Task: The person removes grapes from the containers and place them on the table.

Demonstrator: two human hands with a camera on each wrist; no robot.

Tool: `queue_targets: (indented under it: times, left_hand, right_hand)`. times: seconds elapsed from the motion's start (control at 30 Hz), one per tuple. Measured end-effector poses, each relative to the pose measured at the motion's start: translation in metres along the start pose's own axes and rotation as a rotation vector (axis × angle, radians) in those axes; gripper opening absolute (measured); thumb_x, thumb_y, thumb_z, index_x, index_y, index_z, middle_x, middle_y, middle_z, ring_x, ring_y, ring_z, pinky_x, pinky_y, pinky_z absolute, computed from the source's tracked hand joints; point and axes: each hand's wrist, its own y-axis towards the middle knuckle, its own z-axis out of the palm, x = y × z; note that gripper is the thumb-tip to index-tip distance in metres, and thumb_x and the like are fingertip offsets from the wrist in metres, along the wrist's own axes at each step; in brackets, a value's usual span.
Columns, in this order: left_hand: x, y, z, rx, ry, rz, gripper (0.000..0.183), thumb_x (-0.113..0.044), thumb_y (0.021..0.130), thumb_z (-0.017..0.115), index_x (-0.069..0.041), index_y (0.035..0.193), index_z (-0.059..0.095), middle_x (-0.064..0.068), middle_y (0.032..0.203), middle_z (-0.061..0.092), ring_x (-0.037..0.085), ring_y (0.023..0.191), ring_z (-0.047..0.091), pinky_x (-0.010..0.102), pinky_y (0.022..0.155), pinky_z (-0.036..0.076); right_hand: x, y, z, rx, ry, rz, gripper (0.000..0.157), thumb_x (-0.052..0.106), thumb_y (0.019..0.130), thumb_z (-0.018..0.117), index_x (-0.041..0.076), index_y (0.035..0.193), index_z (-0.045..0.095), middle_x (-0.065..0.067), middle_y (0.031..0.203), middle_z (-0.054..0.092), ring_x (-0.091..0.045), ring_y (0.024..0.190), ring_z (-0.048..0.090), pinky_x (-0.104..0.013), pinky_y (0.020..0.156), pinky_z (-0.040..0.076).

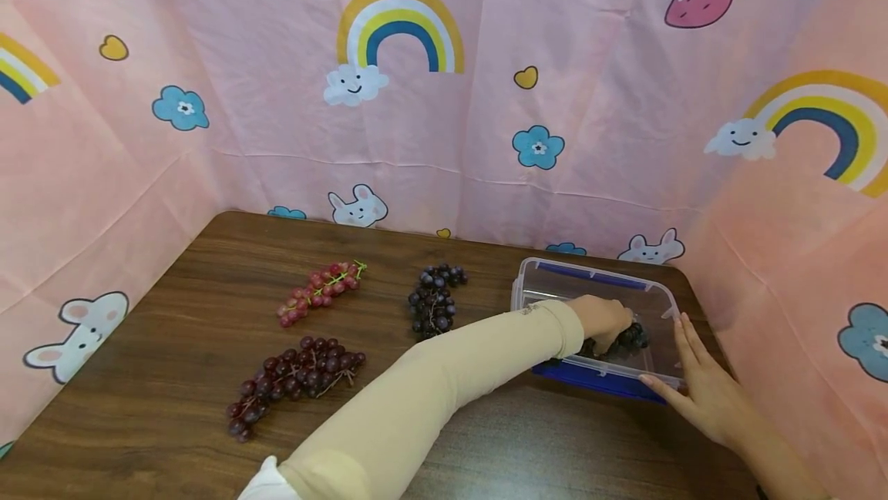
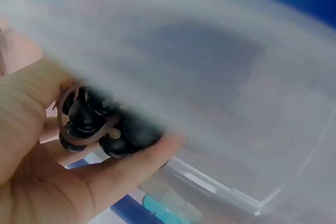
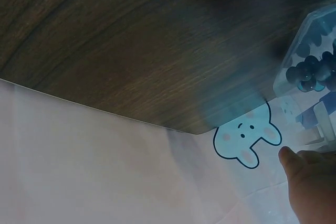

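My left hand, at the end of a beige sleeve, reaches down into a clear plastic box with blue side clips. Its fingers curl round a bunch of black grapes inside the box. In the left wrist view the dark grapes sit between thumb and fingers, partly hidden by the blurred box wall. My right hand touches the box's right front corner, thumb at the front rim and straight fingers along the right side. The right wrist view shows the grapes through the wall.
Left of the box lies another black bunch of grapes. Farther left are a red bunch and a dark purple-red bunch. All rest on the brown wooden table. A pink printed curtain encloses the back and sides.
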Motion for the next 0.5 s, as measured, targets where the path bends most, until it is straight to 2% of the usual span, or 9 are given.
queue_targets:
  times: [0.13,0.23,0.5]
  left_hand:
    - [0.005,-0.006,-0.005,-0.003,-0.011,0.002,0.077,-0.034,0.098,0.076,-0.034,0.162,0.033,-0.017,0.154,0.045,-0.002,0.128,0.052,0.017,0.093,0.051]
    - [0.008,-0.01,-0.007,-0.005,-0.028,0.008,0.077,-0.033,0.099,0.074,-0.034,0.164,0.031,-0.017,0.154,0.046,-0.001,0.125,0.053,0.017,0.09,0.051]
    - [0.017,-0.014,-0.013,0.015,-0.105,0.012,0.077,-0.033,0.099,0.074,-0.031,0.163,0.03,-0.014,0.151,0.049,0.001,0.132,0.053,0.017,0.097,0.05]
  right_hand:
    - [0.0,0.0,0.0,-0.001,0.003,-0.002,0.11,0.051,0.104,0.063,-0.004,0.166,-0.008,-0.037,0.17,-0.004,-0.018,0.079,0.069,-0.068,0.084,0.054]
    - [0.0,0.0,0.0,-0.002,0.002,-0.001,0.11,0.05,0.104,0.063,-0.003,0.166,-0.009,-0.036,0.17,-0.004,-0.021,0.082,0.07,-0.069,0.085,0.054]
    - [-0.001,0.0,0.001,-0.006,0.012,-0.005,0.109,0.048,0.103,0.065,-0.005,0.166,-0.006,-0.035,0.17,-0.007,-0.028,0.089,0.073,-0.066,0.083,0.055]
